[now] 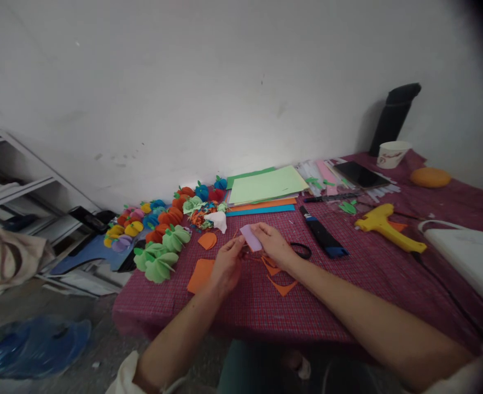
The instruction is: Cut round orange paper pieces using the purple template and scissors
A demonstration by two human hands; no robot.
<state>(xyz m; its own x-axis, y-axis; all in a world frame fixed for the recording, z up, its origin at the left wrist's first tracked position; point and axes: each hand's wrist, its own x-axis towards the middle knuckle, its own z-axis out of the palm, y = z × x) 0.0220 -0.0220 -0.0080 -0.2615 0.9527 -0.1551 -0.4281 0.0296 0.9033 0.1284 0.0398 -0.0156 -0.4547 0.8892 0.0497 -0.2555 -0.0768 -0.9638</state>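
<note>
My right hand [271,242] pinches a small purple paper piece [250,238] above the table, with a bit of orange along its lower edge. Closed fingertips of my left hand [228,264] meet the same piece at its left edge. Under and beside my right wrist lie orange paper scraps [283,288] and a black loop [302,250], partly hidden by the arm. To the left of my hands rest an orange rounded cutout [207,241] and orange paper squares [200,275], the latter partly behind my left hand.
Colourful paper pumpkins [159,249] crowd the table's left side, beside a pile of paper shreds [203,218]. Coloured sheets [266,186] lie against the wall. Rightward are a black-and-blue cutter [323,234], a yellow glue gun [391,227], a tablet [360,174] and a paper cup [392,154].
</note>
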